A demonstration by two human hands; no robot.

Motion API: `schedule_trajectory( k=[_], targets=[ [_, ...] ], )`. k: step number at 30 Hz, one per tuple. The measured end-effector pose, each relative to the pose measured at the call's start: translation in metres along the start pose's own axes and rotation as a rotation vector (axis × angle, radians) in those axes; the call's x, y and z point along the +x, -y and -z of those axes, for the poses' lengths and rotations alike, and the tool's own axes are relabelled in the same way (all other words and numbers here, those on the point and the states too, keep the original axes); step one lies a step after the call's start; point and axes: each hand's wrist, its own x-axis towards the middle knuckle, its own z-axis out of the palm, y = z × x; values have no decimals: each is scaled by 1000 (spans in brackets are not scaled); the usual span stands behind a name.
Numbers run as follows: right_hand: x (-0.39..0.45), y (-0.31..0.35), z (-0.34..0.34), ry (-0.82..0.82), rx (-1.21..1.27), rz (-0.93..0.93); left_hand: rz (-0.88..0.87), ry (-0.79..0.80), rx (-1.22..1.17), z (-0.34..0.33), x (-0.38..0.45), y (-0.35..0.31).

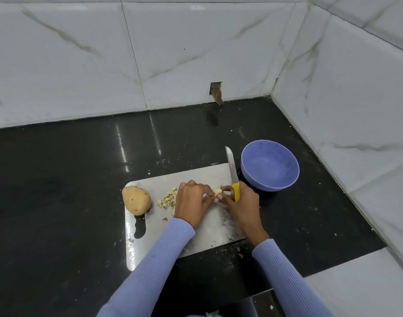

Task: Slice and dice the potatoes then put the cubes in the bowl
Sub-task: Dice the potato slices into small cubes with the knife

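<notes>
left hand (192, 201): fingers curled onto a potato slice (217, 191) mid-board
right hand (243, 203): wrapped round the yellow handle of the knife (232, 173), blade pointing away, fingertips touching the slice
cubes (168, 200): small pile on the cutting board (214, 227), just left of the left hand
whole potato (136, 200): board's left end
bowl (270, 165): purple, on the black counter (58, 191) just right of the board
</notes>
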Motion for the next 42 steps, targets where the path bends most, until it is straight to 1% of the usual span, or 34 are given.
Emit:
schedule_trajectory(
  k=[4, 6, 9, 11, 13, 16, 18, 20, 22, 24, 27, 31, 34, 37, 40, 42],
  targets=[
    [2, -2, 0, -7, 17, -16, 70, 28, -27, -8, 1, 8],
    [2, -4, 0, -13, 17, -22, 96, 16, -83, -7, 0, 9],
    [2, -5, 0, -25, -56, 5, 66, -16, -125, -3, -1, 8],
    [1, -6, -1, -32, -133, 54, 19, -57, -128, 0, 1, 9],
    [1, -6, -1, -46, -218, 106, 20, -128, -147, 4, 2, 10],
    [7, -5, -1, -64, -314, 106, 29, -202, -111, 11, 1, 8],
    [10, -4, -2, -74, -357, 101, 54, -159, -38, 16, -1, 8],
    [7, -3, -2, -89, -391, 102, 80, -51, 32, 20, -4, 10],
    [-1, -2, 2, -86, -378, 84, 65, 63, 59, 21, -9, 11],
    [-10, -4, 8, -50, -336, 55, 44, 111, 61, 19, -13, 12],
    [-22, -8, 15, 27, -326, 30, 8, 84, 85, 14, -17, 11],
    [-19, -9, 9, 85, -272, 73, -76, -2, 117, 7, -26, 9],
    [-7, -9, -1, 114, -233, 129, -129, 8, 115, 5, -34, 7],
    [1, -4, -4, 118, -250, 151, -116, 47, 142, 1, -40, 6],
    [-6, -1, 4, 144, -292, 98, -110, 33, 164, -2, -44, 4],
    [-16, -4, 13, 198, -371, 67, -131, 11, 178, -4, -43, 4]
  ],
)
